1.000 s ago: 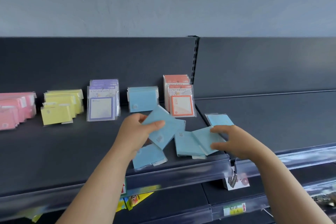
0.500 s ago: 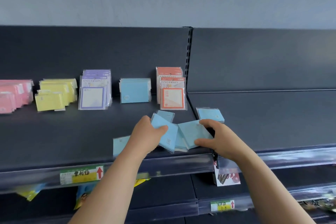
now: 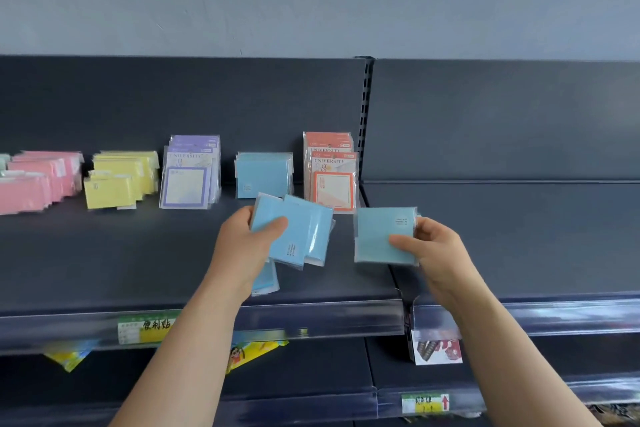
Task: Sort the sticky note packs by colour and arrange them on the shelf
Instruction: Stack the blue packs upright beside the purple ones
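Since half a second ago both hands have risen off the shelf [image 3: 138,270] with their loads. The left hand [image 3: 242,246] grips a fanned bunch of blue packs [image 3: 298,236], thumb on top; the right hand [image 3: 436,253] pinches a single blue pack [image 3: 377,236] just to their right. One loose pack [image 3: 266,279] lies on the shelf below the left hand.
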{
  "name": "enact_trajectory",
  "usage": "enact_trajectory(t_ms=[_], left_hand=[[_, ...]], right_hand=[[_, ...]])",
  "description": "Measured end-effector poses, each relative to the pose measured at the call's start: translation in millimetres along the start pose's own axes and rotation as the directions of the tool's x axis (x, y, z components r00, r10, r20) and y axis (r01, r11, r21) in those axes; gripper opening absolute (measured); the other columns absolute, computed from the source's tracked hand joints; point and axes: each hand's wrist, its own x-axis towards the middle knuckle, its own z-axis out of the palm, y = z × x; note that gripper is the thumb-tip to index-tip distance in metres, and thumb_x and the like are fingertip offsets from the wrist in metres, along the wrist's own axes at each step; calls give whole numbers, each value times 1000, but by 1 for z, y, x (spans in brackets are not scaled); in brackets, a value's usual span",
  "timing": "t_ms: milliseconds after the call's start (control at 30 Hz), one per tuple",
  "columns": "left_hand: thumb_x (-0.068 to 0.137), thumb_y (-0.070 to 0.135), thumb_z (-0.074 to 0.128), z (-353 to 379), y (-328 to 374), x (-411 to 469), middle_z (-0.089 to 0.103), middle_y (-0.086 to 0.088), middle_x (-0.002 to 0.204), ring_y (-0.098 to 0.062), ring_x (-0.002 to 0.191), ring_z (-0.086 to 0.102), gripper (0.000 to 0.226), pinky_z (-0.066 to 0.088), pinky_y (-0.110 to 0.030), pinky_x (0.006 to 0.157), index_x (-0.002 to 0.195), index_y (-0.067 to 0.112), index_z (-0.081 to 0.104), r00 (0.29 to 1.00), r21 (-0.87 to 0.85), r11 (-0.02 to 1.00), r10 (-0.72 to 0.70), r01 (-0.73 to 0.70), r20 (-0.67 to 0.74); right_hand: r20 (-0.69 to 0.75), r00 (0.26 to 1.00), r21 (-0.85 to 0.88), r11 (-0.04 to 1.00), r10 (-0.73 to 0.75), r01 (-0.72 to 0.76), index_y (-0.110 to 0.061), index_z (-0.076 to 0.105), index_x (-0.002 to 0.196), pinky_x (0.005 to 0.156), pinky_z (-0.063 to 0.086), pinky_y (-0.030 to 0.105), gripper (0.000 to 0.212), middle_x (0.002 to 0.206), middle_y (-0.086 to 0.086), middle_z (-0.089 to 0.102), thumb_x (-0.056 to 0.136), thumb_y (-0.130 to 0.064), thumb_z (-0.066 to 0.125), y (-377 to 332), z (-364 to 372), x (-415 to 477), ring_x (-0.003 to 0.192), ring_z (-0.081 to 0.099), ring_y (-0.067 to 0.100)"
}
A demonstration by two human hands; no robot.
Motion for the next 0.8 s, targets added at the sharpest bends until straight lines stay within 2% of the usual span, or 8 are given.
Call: enact_trajectory(t_ms=[133,233,333,467,700,800], left_hand=[[90,13,67,-4,-1,3,74,-3,97,-24,97,68,10,51,-44,87,98,19,68,998,-51,998,-38,40,43],[89,13,67,-4,-3,5,74,-3,97,-26,98,68,11,50,-47,91,97,20,69,997,-42,998,-42,45,69],[89,12,68,-4,-4,7,74,-1,95,-23,95,68,12,51,-42,87,98,21,68,994,-43,998,-34,38,100],[89,11,67,-2,-4,11,74,1,93,-18,90,69,12,52,-33,77,96,22,68,993,-49,999,-16,22,120],[91,10,64,8,-5,13,75,-3,96,-22,93,69,12,52,-40,84,99,18,67,983,-94,994,-43,60,179],[92,11,63,12,-5,13,74,-6,98,-23,95,69,12,52,-42,86,102,16,67,975,-149,984,-64,97,213]], right_hand=[[78,997,72,997,25,-31,-9,65,102,78,59,35,20,99,8,73,87,4,62,-2,6,1,89,71,23],[115,993,40,999,31,-36,-14,65,103,82,56,35,26,101,8,73,89,7,56,-1,8,4,90,70,22],[149,988,-1,999,50,-50,-16,63,106,88,54,37,37,97,8,73,86,14,52,-2,8,7,89,69,24],[145,988,45,997,60,-68,-12,58,118,82,55,36,46,100,12,72,82,17,57,-2,5,12,91,69,28],[116,989,174,979,91,-110,-4,56,115,71,56,30,39,99,13,72,81,13,63,1,10,20,86,70,24],[133,987,173,978,92,-114,-1,60,111,72,55,30,31,97,13,73,82,11,63,2,15,22,86,71,24]])
